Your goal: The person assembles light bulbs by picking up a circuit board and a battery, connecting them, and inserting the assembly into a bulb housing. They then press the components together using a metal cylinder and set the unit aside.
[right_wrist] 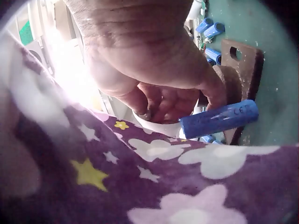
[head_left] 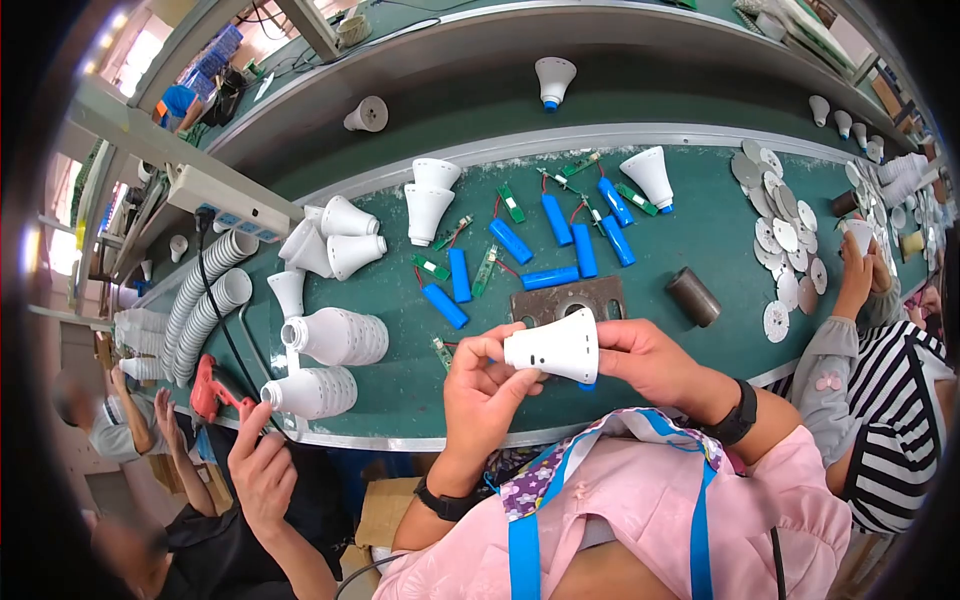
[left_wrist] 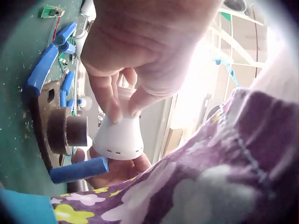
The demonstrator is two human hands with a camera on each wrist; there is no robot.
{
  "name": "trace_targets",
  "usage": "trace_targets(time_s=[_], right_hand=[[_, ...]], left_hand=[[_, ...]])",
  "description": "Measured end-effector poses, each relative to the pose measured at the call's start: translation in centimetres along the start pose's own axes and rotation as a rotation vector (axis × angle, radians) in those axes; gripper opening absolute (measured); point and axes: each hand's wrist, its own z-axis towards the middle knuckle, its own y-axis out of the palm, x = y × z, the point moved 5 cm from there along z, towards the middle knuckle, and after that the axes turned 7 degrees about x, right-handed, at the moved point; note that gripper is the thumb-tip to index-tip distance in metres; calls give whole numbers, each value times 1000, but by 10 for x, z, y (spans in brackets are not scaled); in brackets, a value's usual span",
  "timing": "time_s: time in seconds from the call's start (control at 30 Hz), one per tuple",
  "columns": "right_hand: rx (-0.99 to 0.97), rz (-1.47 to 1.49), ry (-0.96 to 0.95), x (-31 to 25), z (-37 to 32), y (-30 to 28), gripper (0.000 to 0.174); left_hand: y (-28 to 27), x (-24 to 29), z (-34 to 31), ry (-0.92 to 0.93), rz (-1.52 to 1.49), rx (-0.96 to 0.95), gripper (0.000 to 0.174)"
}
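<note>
1. Nearest you is your pink top (head_left: 600, 520), with a purple flowered apron (head_left: 530, 490) and its blue straps over it.
2. Your left hand (head_left: 480, 392) pinches the narrow neck of a white cone-shaped housing (head_left: 550, 347) between thumb and fingers.
3. Your right hand (head_left: 648, 366) grips the same housing by its wide rim, the fingers curled at the edge. You have the housing lying on its side in front of your apron, at the near edge of the bench (head_left: 640, 260).
4. A blue cylinder (right_wrist: 219, 119) sticks out at the housing's wide end, beside your right hand's fingers; you cannot tell whether those fingers hold it.
5. Just beyond your hands lies a brown metal plate (head_left: 532, 307) with a raised ring. A dark metal cylinder (head_left: 693, 297) lies to its right.
6. To your left, perforated white cones (head_left: 345, 337) are nested on their sides, near another person's hand (head_left: 262, 470). A red tool (head_left: 208, 390) is further left.
7. Past the plate you have blue cells (head_left: 510, 240) scattered among green circuit boards (head_left: 510, 203), some joined by red wires.
8. To the right is a spread of round discs (head_left: 775, 215), some overlapping.
9. Farthest off, one white cone (head_left: 555, 80) stands on the shelf, wide end up.
</note>
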Motion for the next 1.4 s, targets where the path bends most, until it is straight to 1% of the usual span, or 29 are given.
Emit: trace_targets(time_s=[0.07,0.1,0.17,0.2,0.27,0.37,0.4,0.47,0.5,0.53,0.57,0.6,0.63,0.67,0.73,0.77,0.83,0.87,0.93,0.97,1.03,1.07,1.13,1.17,1.23,1.27,1.33,1.37,1.4], right_hand=[[-3,-79,-100,-2,3,2,28],[-1,-78,-102,-2,3,3,28],[20,-99,-98,-3,5,4,27],[20,-99,-100,-3,5,5,27],[22,-114,-122,0,6,6,26],[65,-164,-212,-5,5,9,27],[67,-164,-213,-4,4,8,27],[274,-481,-497,-13,-4,-2,30],[328,-630,-519,-10,-6,-6,39],[326,-630,-521,-9,-7,-4,39],[351,-898,-613,-11,-11,3,43],[374,-1167,-701,-12,-13,9,47],[422,-1220,-786,-10,-10,11,49],[427,-1220,-785,-10,-7,11,49],[431,-1381,-733,-9,0,13,39],[431,-1380,-736,-9,0,15,39],[437,-1522,-754,-10,0,23,32],[435,-1520,-756,-15,-2,24,32],[455,-1641,-757,-31,-10,26,25],[459,-1643,-753,-39,-14,27,25],[475,-1647,-946,-55,-25,35,21],[480,-1654,-947,-57,-24,34,21],[435,-1491,-1199,-65,-31,38,25],[434,-1495,-1201,-66,-29,36,25],[362,-1220,-1204,-65,-26,29,29],[361,-1221,-1204,-63,-22,27,29],[340,-974,-964,-55,-6,13,28],[339,-950,-913,-52,-2,10,29],[340,-949,-915,-54,0,8,29]], left_hand=[[-1,2,0,-3,98,56,25],[-2,3,0,-3,99,54,25],[-4,6,0,45,187,37,14],[-7,7,1,47,188,36,14],[-11,3,4,-10,70,8,12],[-11,0,5,-21,85,37,13],[-11,-1,6,-21,86,35,13],[-18,0,8,-7,33,133,16],[-19,0,10,-3,33,134,16],[-21,-3,10,-46,-28,149,17],[-22,-6,10,-93,-87,164,18],[-22,-7,10,-94,-85,163,18],[-21,-9,9,-115,-110,161,19],[-20,-11,9,-136,-137,158,20],[-19,-11,10,-136,-148,164,22],[-19,-11,9,-136,-159,175,24],[-22,-10,8,-136,-173,169,26],[-23,-11,8,-142,-189,161,28],[-26,-13,8,-154,-227,167,29],[-26,-15,9,-168,-264,170,30],[-22,-16,9,-184,-297,145,30],[-19,-17,10,-192,-328,126,30],[-14,-17,11,-201,-342,99,29],[-12,-17,10,-214,-350,80,28],[-11,-17,11,-225,-375,56,26],[-11,-18,10,-240,-398,32,24],[-12,-24,9,-277,-435,27,22],[-11,-28,8,-316,-471,22,21],[-11,-30,7,-316,-470,21,21]])
